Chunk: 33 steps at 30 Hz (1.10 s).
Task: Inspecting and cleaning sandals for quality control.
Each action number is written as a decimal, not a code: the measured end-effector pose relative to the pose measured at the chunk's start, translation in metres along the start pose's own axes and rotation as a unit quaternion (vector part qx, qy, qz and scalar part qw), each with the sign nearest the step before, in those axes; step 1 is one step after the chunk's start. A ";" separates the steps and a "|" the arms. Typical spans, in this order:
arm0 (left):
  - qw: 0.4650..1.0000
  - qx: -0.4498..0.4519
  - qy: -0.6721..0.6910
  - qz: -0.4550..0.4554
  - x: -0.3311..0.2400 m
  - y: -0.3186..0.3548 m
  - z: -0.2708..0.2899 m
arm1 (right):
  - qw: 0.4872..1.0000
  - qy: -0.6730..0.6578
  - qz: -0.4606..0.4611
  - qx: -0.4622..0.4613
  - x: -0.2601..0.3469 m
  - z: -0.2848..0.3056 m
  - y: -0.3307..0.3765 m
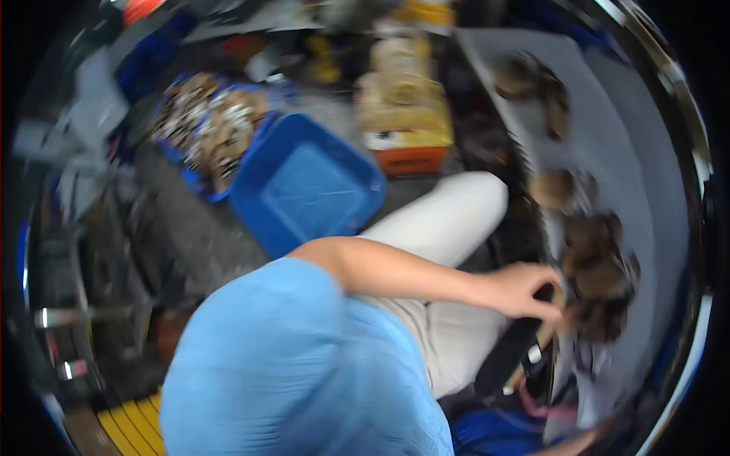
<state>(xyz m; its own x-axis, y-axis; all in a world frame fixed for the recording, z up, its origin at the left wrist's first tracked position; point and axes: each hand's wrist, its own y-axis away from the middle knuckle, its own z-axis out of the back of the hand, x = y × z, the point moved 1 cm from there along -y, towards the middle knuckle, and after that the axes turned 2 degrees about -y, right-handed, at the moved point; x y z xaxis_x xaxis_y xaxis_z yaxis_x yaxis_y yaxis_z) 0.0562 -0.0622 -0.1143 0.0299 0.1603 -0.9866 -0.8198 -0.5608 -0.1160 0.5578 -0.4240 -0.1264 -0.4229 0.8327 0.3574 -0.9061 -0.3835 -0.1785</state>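
Note:
My left hand reaches across to the right, over the near edge of a white worktop. Its thumb and forefinger curl toward each other around a dark gap. Between or just beyond the fingertips is a tan edge, too blurred to name. Beside this hand on the worktop lies a cluster of brown and tan pieces, smeared by motion. Below it is a long black piece with a small white patch. Part of what looks like my right forearm shows at the lower right; its fingers cannot be made out.
A blue plastic tub stands ahead of my knee. Left of it, a blue-rimmed container holds brown and white pieces. Yellowish rolls are stacked over an orange box. Something pink and a blue container sit lower right.

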 end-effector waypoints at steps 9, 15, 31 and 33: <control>0.971 -0.003 0.145 0.193 -0.002 0.011 0.031 | 0.973 0.116 0.124 -0.158 0.122 0.033 0.048; 0.974 0.021 0.108 0.200 -0.006 0.001 0.020 | 0.932 0.139 0.194 -0.273 0.116 0.014 0.014; 0.980 -0.001 0.088 0.180 0.010 -0.007 0.020 | 0.959 0.123 0.111 -0.232 0.058 -0.017 -0.026; 0.979 0.010 0.102 0.177 0.010 -0.005 0.019 | 0.971 0.083 0.062 -0.216 0.035 -0.002 -0.014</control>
<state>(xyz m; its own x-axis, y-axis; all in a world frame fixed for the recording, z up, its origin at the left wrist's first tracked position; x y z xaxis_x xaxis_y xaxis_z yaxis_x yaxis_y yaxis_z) 0.0498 -0.0429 -0.1215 -0.1459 -0.2069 -0.9674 -0.8101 -0.5364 0.2369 0.5560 -0.3884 -0.1130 -0.4888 0.8573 0.1615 -0.7435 -0.3126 -0.5912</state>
